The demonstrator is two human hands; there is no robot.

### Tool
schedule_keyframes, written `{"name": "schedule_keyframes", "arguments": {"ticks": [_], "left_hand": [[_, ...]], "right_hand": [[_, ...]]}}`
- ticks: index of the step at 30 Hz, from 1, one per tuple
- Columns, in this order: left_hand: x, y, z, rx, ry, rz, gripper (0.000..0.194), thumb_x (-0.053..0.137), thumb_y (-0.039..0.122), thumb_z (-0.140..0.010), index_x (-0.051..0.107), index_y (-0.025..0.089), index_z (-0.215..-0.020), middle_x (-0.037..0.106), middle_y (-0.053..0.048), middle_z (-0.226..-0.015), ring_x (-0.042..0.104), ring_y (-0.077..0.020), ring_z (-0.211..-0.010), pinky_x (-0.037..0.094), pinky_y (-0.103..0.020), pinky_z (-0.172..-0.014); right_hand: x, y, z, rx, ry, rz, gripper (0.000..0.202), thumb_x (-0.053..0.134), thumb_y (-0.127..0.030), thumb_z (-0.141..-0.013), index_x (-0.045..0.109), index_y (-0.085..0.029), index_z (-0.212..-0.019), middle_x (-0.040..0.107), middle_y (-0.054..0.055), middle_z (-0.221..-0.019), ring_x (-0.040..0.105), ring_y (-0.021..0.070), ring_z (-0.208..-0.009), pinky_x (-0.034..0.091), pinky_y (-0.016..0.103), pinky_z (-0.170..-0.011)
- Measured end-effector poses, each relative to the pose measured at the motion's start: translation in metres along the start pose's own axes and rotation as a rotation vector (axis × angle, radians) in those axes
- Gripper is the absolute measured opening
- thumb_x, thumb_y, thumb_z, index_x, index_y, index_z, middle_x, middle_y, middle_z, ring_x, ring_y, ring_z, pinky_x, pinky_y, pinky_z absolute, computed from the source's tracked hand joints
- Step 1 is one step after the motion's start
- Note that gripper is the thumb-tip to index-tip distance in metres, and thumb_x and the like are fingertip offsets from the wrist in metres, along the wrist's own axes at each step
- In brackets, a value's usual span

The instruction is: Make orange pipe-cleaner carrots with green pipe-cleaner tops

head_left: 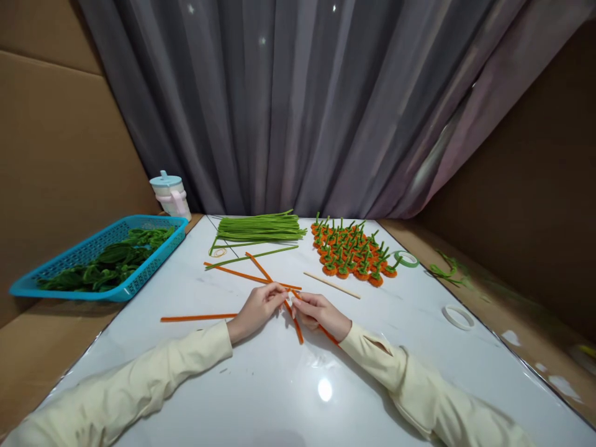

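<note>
"Where is the work sitting?"

"Near the middle of the frame, slightly low. A small white piece [290, 297] is showing between the left hand [261, 308] and the right hand [320, 315], whose fingertips are nearly meeting."

"How are the grips looking?"

"Both narrow. The left seems to be pinching the short orange strip [298, 331] near its top; the right seems to be holding the slanting orange strip [328, 335]. Who is bearing the white piece, I can't tell."

"Which way are they running?"

"The short one is pointing toward the bottom of the frame, leaning a little right. The slanting one is heading lower right, passing under the right hand, so that hand is lying nearer to it."

"And the room around?"

"Two loose orange strips [259, 267] are crossing just to the upper left, and a wooden stick [332, 285] is lying above the right hand. Between the sleeves [161, 380], the white table [261, 397] is stretching toward the bottom of the frame, its right edge running toward the lower right corner."
</note>
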State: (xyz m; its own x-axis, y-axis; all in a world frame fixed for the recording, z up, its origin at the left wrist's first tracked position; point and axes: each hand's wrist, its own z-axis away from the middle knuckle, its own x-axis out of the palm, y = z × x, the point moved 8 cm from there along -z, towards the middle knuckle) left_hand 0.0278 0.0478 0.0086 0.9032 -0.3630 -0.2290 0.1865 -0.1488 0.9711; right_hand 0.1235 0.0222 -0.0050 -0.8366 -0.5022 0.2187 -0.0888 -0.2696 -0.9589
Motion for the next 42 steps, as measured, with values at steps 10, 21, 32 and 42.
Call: {"name": "schedule_keyframes", "arguments": {"ticks": [10,21,32,42], "left_hand": [[0.005,0.019,0.008,0.172,-0.034,-0.145,0.021,0.045,0.031,-0.084,0.057,0.014,-0.079,0.06,-0.002,-0.065,0.051,-0.0123,-0.059,0.039,-0.023,-0.058],[0.003,0.039,0.021,0.408,0.093,-0.352,0.017,0.044,0.023,-0.085,0.057,0.015,-0.078,0.059,-0.001,-0.064,0.048,-0.0097,-0.055,0.038,-0.02,-0.054],[-0.001,0.036,0.02,0.413,0.149,-0.399,0.017,0.045,0.025,-0.085,0.058,0.015,-0.078,0.058,-0.001,-0.065,0.048,-0.0099,-0.056,0.038,-0.02,-0.055],[-0.002,0.037,0.02,0.422,0.173,-0.414,0.014,0.048,0.024,-0.083,0.058,0.015,-0.081,0.059,-0.001,-0.066,0.049,-0.01,-0.056,0.039,-0.02,-0.053]], "right_hand": [[0.001,0.003,-0.004,-0.089,-0.064,0.058,0.04,0.048,-0.055,-0.08,0.049,-0.016,-0.075,0.028,-0.011,-0.042,0.016,0.0033,-0.034,0.01,0.019,-0.033],[0.006,-0.002,-0.002,-0.119,-0.059,0.061,0.035,0.047,-0.05,-0.081,0.049,-0.015,-0.078,0.029,-0.011,-0.04,0.017,0.0033,-0.033,0.01,0.021,-0.033],[0.008,0.0,-0.004,-0.157,-0.056,0.09,0.038,0.049,-0.051,-0.08,0.05,-0.014,-0.081,0.031,-0.011,-0.043,0.022,0.0037,-0.037,0.019,0.02,-0.038],[0.01,-0.003,-0.003,-0.173,-0.064,0.148,0.039,0.049,-0.054,-0.078,0.045,-0.016,-0.076,0.032,-0.011,-0.043,0.025,0.0044,-0.039,0.023,0.021,-0.04]]}}
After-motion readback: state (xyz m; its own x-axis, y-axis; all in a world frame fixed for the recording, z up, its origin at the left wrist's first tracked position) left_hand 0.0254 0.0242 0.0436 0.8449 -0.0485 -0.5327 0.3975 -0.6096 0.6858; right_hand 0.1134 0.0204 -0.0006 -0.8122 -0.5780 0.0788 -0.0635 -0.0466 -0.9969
